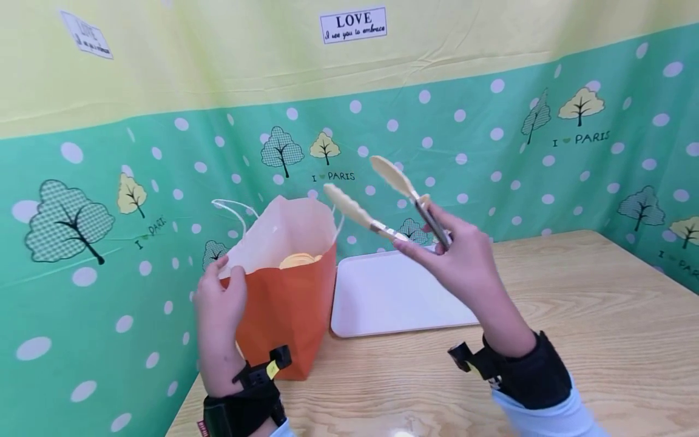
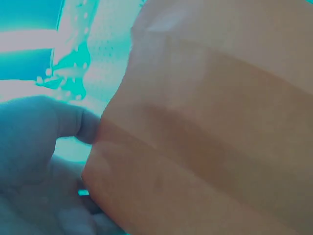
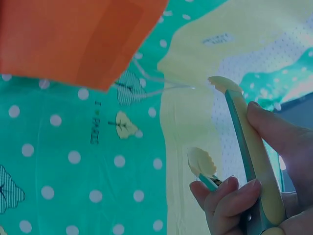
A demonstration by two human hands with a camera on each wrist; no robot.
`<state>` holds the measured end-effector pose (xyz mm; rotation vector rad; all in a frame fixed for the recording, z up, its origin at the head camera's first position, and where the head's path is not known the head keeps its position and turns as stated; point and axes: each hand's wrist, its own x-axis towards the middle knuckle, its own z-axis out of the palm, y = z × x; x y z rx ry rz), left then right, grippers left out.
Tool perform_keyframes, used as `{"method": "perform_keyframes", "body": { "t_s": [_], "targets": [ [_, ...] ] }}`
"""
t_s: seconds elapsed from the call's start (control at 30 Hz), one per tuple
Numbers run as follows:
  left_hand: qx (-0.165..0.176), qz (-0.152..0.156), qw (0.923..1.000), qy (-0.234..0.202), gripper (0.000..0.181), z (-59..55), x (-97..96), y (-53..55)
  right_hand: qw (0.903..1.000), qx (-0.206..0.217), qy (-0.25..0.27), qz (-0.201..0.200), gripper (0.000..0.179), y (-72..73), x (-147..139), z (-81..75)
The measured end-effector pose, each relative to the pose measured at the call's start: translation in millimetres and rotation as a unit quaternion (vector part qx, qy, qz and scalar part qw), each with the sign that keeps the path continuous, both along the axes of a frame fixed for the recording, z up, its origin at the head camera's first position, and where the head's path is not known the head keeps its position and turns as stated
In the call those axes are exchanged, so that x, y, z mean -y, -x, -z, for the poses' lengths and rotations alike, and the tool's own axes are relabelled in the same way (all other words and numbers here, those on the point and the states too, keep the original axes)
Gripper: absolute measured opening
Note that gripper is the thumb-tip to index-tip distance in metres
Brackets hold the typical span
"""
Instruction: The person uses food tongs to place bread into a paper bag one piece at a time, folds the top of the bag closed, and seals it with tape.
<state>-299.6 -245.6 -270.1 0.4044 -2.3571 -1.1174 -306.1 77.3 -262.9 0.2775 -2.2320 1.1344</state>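
An orange paper bag (image 1: 284, 321) with a white inside and white string handles stands upright at the left of the table. My left hand (image 1: 221, 306) pinches its near left rim between thumb and fingers, with the bag's wall (image 2: 205, 127) filling much of the left wrist view. Inside the bag a pale yellow, round, ridged item (image 1: 297, 260) shows; its lower part is hidden. My right hand (image 1: 464, 252) grips a pair of tongs (image 1: 349, 205) with cream scalloped tips and metal arms. Raised right of the bag's mouth, the tongs' tips (image 3: 200, 161) are spread with nothing between them.
A white rectangular tray (image 1: 393, 297) lies on the wooden table (image 1: 404, 376), just right of the bag. Behind and to the left hangs a green and yellow curtain (image 1: 464, 145) with dots and printed trees. Both wrists wear black camera straps (image 1: 530, 370).
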Motion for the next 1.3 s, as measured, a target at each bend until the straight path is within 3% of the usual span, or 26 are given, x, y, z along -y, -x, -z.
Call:
{"method": "perform_keyframes", "body": {
  "t_s": [0.17, 0.23, 0.37, 0.5, 0.6, 0.77, 0.9, 1.0, 1.13, 1.3],
  "targets": [
    [-0.005, -0.061, 0.9972, -0.043, 0.054, 5.0, 9.7, 3.0, 0.9977, 0.058, 0.022, 0.026, 0.089, 5.7, -32, -6.8],
    [-0.002, -0.072, 0.9954, -0.063, 0.056, 6.2, 11.3, 4.3, 0.9952, 0.089, 0.026, 0.033, 0.096, 9.0, -49, -7.0],
    [-0.004, -0.074, 0.9935, -0.086, 0.061, 6.6, 12.5, 6.3, 0.9873, 0.151, 0.017, 0.048, 0.112, 20.1, -85, 1.0],
    [-0.041, -0.079, 0.9917, -0.093, 0.060, 5.0, 12.5, 7.3, 0.9759, 0.210, -0.006, 0.061, 0.122, 36.3, -119, 19.9],
    [-0.074, -0.092, 0.9891, -0.088, 0.054, 4.1, 12.9, 7.3, 0.9638, 0.258, -0.008, 0.066, 0.114, 47.1, -142, 37.3],
    [-0.094, -0.108, 0.9872, -0.071, 0.048, 4.5, 14.3, 7.6, 0.9364, 0.332, 0.008, 0.113, 0.078, 59.1, -170, 68.3],
    [-0.097, -0.116, 0.9866, -0.060, 0.047, 3.9, 15.2, 6.7, 0.9104, 0.392, 0.009, 0.132, 0.077, 65.2, -182, 90.0],
    [-0.100, -0.119, 0.9862, -0.056, 0.046, 3.4, 15.9, 6.5, 0.8983, 0.422, 0.002, 0.123, 0.080, 68.3, -188, 101.0],
    [-0.104, -0.117, 0.9863, -0.054, 0.046, 3.0, 16.3, 7.5, 0.9005, 0.419, 0.010, 0.118, 0.083, 73.2, -190, 111.3],
    [-0.104, -0.114, 0.9866, -0.054, 0.046, 3.5, 16.0, 7.9, 0.9087, 0.386, 0.003, 0.159, 0.071, 83.1, -181, 124.7]
  ]
}}
